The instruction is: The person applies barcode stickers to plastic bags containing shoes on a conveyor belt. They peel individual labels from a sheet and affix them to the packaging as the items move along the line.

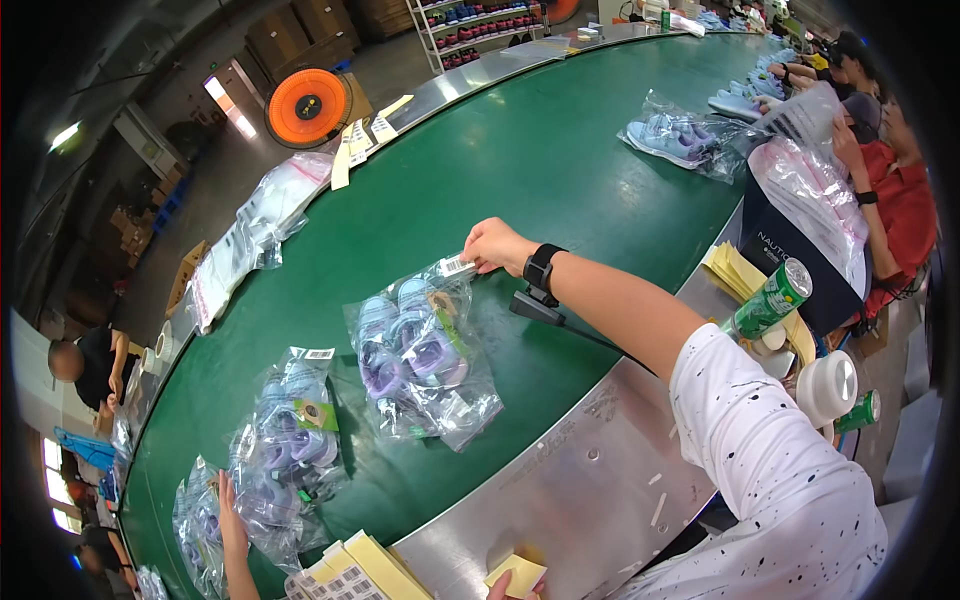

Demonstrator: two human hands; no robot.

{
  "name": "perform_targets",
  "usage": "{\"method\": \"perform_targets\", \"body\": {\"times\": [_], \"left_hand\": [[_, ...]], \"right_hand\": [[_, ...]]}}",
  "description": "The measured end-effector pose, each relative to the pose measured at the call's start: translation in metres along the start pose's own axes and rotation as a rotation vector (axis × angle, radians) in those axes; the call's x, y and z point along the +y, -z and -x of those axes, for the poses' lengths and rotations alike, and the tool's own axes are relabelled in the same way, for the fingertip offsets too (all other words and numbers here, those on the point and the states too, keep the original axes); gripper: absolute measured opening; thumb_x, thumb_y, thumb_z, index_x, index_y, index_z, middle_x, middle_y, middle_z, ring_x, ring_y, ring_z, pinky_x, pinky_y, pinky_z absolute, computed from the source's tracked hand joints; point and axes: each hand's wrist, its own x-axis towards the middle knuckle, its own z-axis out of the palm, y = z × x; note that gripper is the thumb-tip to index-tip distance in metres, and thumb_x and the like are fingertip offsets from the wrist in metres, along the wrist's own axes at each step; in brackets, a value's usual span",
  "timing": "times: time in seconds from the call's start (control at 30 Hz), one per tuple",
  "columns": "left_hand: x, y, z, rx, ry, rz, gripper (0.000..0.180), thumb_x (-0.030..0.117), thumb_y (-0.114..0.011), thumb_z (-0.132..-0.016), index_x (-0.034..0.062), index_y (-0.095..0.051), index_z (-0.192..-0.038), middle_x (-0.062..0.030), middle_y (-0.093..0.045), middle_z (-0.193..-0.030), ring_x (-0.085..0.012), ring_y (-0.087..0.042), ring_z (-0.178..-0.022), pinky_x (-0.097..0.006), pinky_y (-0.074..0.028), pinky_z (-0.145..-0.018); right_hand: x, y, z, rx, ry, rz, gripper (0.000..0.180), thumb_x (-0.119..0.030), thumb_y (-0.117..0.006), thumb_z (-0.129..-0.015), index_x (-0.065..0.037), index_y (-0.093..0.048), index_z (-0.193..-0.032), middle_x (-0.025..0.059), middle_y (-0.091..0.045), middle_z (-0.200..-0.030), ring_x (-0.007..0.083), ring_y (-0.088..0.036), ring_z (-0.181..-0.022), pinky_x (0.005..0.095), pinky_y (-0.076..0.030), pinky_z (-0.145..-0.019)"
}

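So the biggest thing in view was the green conveyor belt (520, 170), curving off into the distance, with a metal side ledge (590, 470) along the near edge. On the belt sat a bunch of clear plastic bags with lilac kids' shoes inside. The main one, the bagged shoes (420, 350), lay right in the middle, just below the right hand (495, 245). That hand had a black wristband and its fingers were pinched onto the white label (457, 265) at the bag's top corner. A second bag (295, 420) lay to the left of it, and a third bag (200, 520) was near the bottom left corner.

The left hand (515, 588) was barely in frame at the bottom edge, touching a yellow sticky pad (515, 572) on the ledge; honestly couldn't tell how its fingers were set. Somebody else's hand (230, 515) reached up onto the belt by the third bag. A green can (770, 298) stood off to the right.
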Motion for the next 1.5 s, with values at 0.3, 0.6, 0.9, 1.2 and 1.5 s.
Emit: {"method": "perform_targets", "body": {"times": [0.3,0.6,0.9,1.2,1.5], "left_hand": [[0.004,0.0,0.0,-0.016,-0.083,-0.025,0.034,0.003,-0.056,-0.088,-0.0053,-0.051,-0.12,-0.0156,-0.058,-0.11,-0.0226,-0.059,-0.094,-0.031,-0.049,-0.082],[-0.007,-0.006,-0.004,0.02,-0.015,0.109,0.031,0.001,-0.053,-0.089,-0.0032,-0.051,-0.12,-0.013,-0.058,-0.108,-0.0186,-0.059,-0.093,-0.029,-0.051,-0.078],[-0.009,-0.014,-0.012,0.083,-0.106,0.239,0.026,0.005,-0.051,-0.092,-0.0034,-0.053,-0.116,-0.0111,-0.059,-0.104,-0.0185,-0.059,-0.089,-0.03,-0.052,-0.078],[0.034,-0.032,0.015,0.087,-0.256,0.021,0.031,0.017,-0.05,-0.093,-0.0083,-0.053,-0.111,-0.0177,-0.059,-0.102,-0.0237,-0.058,-0.087,-0.032,-0.05,-0.077],[0.046,-0.042,0.038,0.109,-0.286,-0.144,0.038,0.02,-0.049,-0.093,-0.0122,-0.052,-0.111,-0.0219,-0.057,-0.105,-0.0278,-0.057,-0.091,-0.035,-0.049,-0.08]], "right_hand": [[0.008,-0.02,0.024,0.287,0.12,-0.007,0.055,0.004,-0.065,-0.073,0.0,-0.04,-0.123,0.0104,-0.059,-0.079,0.0156,-0.059,-0.063,0.0288,-0.051,-0.051],[0.009,0.005,0.21,-0.203,0.169,-0.277,0.021,-0.015,-0.063,-0.083,-0.009,-0.056,-0.101,-0.0009,-0.059,-0.094,0.0088,-0.054,-0.089,0.0284,-0.046,-0.077],[0.092,0.003,0.404,-0.049,0.678,0.958,0.041,-0.027,-0.06,-0.083,-0.004,-0.054,-0.117,0.0158,-0.046,-0.131,0.0326,-0.037,-0.126,0.0458,-0.027,-0.105],[0.112,-0.002,0.402,0.194,0.745,0.899,0.031,-0.021,-0.057,-0.083,-0.002,-0.057,-0.107,0.0143,-0.048,-0.129,0.032,-0.037,-0.125,0.0476,-0.027,-0.106],[0.116,0.0,0.41,0.261,0.815,0.84,0.025,-0.019,-0.058,-0.08,0.0,-0.059,-0.096,0.0128,-0.053,-0.116,0.0315,-0.04,-0.121,0.046,-0.028,-0.106]]}}
